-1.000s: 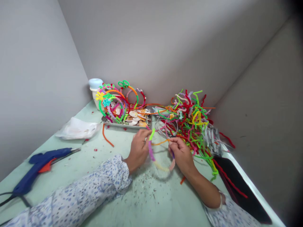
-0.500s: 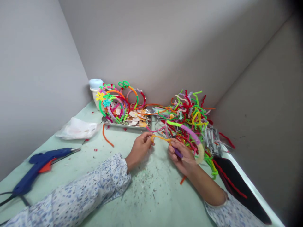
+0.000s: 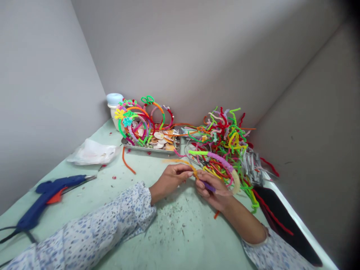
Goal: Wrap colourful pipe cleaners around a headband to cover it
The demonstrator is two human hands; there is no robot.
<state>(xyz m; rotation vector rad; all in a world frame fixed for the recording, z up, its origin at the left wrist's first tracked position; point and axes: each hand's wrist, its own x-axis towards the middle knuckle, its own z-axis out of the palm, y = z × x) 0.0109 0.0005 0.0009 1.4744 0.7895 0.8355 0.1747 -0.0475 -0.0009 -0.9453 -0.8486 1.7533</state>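
A curved headband [image 3: 221,161], wrapped in green, lilac, cream and purple fuzzy wire, has its purple end in my right hand [image 3: 212,187], whose fingers are closed round it. An orange pipe cleaner [image 3: 194,167] sits at that end, its loose tail blurred and pointing left. My left hand [image 3: 171,182] pinches the orange pipe cleaner with thumb and forefinger, close beside the right fingertips. Exactly how the orange piece lies round the band is too small to tell.
A metal tray [image 3: 149,149] holds finished-looking hoops and paper pieces. Right of it is a heap of pipe cleaners [image 3: 225,131]. A blue glue gun [image 3: 42,202], a plastic bag [image 3: 92,152] and a lidded jar [image 3: 114,99] stand left.
My left hand has moved right, up against my right hand. The orange pipe cleaner, earlier stretched between both hands, now bunches at the band's end. The headband's green end has swung left and slightly down.
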